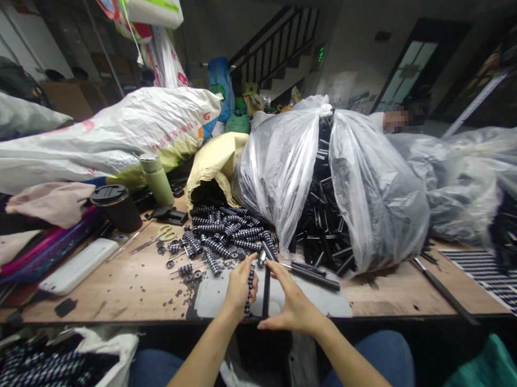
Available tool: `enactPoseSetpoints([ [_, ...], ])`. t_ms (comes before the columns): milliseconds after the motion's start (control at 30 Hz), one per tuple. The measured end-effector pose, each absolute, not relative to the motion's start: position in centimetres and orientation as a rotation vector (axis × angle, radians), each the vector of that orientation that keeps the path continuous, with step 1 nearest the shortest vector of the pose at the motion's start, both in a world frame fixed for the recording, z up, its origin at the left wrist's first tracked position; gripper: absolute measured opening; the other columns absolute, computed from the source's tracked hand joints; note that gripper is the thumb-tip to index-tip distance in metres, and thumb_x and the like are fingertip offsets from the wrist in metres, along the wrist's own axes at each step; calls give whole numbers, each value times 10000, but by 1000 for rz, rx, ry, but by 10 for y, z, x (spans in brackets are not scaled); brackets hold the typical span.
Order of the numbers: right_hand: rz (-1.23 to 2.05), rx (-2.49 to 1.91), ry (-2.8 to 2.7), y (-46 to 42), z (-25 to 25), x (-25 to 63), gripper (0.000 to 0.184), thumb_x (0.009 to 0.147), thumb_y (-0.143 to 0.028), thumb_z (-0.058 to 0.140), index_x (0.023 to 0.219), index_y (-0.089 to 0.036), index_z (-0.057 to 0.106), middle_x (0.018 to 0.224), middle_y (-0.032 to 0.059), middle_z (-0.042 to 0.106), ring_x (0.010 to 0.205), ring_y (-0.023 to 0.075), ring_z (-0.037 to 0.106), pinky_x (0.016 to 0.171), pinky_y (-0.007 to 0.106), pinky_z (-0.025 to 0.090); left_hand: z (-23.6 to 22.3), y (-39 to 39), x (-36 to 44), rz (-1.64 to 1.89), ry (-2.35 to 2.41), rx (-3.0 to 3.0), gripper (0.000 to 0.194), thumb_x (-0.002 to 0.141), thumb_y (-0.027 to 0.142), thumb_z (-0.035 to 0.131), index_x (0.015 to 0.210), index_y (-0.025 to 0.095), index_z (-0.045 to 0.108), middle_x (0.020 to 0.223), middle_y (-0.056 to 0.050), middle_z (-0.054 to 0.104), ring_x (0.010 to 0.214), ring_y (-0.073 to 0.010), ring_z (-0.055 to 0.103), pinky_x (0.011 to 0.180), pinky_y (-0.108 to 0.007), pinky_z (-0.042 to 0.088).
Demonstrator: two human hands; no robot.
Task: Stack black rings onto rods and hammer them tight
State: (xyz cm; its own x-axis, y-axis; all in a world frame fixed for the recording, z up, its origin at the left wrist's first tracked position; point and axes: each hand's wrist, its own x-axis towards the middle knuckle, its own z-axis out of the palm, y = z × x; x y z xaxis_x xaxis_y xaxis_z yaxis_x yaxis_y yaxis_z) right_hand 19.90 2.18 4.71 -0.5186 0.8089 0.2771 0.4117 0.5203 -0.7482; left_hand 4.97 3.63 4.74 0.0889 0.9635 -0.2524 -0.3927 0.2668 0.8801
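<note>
My left hand (pixel 238 290) is closed around a slim black-and-white ribbed roller (pixel 248 292), held upright over the table edge. My right hand (pixel 292 301) curves in a C shape along a black tube (pixel 267 291), its thumb at the lower end and its fingers near the upper end. Both pieces are side by side, a small gap apart. Just beyond the fingertips, a piece with a shiny metal end (pixel 262 257) lies by the pile of ribbed rollers (pixel 226 230). Black handles (pixel 310 276) rest on the grey mat (pixel 337 302) to the right.
A big clear plastic bag (pixel 283 175) spilling black tubes stands behind the mat. Left are scissors (pixel 157 238), a green flask (pixel 157 181), a black cup (pixel 117 208) and a white case (pixel 79 265). A sack of ribbed rollers (pixel 115 362) sits below; another person (pixel 393 120) is behind.
</note>
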Motion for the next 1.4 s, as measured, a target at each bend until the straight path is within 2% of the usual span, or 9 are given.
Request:
enactPoseSetpoints([
  [133,775,-992,-2129,26,41,196,1111,509,-440,760,1365,-172,105,1398,159,208,1294,285,203,1039,450,265,43,41,52,1149,1020,639,511,741,588,421,974,144,524,417,93,380,290,-42,295,280,-133,208],
  [233,753,-1040,-2097,26,36,199,1096,522,-440,753,1365,-167,107,1399,161,200,1299,286,187,1038,454,268,37,40,50,1214,1003,626,401,700,538,516,824,156,505,474,81,435,332,-40,367,309,-133,267],
  [467,796,-972,-2146,19,44,196,1112,511,-402,764,1366,-167,93,1398,162,197,1299,286,190,1039,447,270,39,28,49,1105,1055,730,485,723,505,521,1070,167,527,433,95,425,260,-47,319,272,-154,221],
  [667,763,-937,-2226,17,53,189,1068,520,-314,746,1360,-156,105,1395,153,226,1300,266,199,1063,423,227,52,25,59,1157,1116,648,471,657,526,564,876,109,573,423,15,532,361,-142,517,373,-231,399],
  [833,756,-998,-2214,15,53,188,1073,512,-307,747,1356,-156,103,1392,155,245,1292,259,229,1060,407,242,54,24,64,1187,1159,700,477,624,545,594,838,120,563,408,19,530,348,-132,511,362,-215,401],
  [933,755,-1031,-2198,14,52,187,1098,491,-350,763,1350,-156,107,1384,162,256,1281,262,254,1051,405,259,50,25,65,1197,1173,758,465,652,555,567,823,122,573,414,19,531,355,-122,512,370,-208,411],
  [1200,847,-1077,-2127,15,51,186,1073,425,-290,779,1312,-171,187,1315,142,333,1231,274,324,1026,412,290,39,26,64,1060,1204,785,493,692,587,512,840,120,572,416,4,536,357,-130,523,352,-198,399],
  [1300,832,-1111,-2084,15,44,184,1027,423,-242,759,1293,-168,219,1288,136,353,1216,274,335,1019,416,300,33,27,65,1034,1194,810,471,724,550,491,886,119,590,517,-11,566,413,-137,548,399,-236,445],
  [1400,756,-1178,-2061,12,28,180,1023,423,-229,744,1294,-146,215,1285,157,354,1216,290,324,1020,440,293,23,22,64,1130,1281,1161,345,770,391,495,1004,160,600,793,-55,600,662,-165,596,622,-315,509],
])
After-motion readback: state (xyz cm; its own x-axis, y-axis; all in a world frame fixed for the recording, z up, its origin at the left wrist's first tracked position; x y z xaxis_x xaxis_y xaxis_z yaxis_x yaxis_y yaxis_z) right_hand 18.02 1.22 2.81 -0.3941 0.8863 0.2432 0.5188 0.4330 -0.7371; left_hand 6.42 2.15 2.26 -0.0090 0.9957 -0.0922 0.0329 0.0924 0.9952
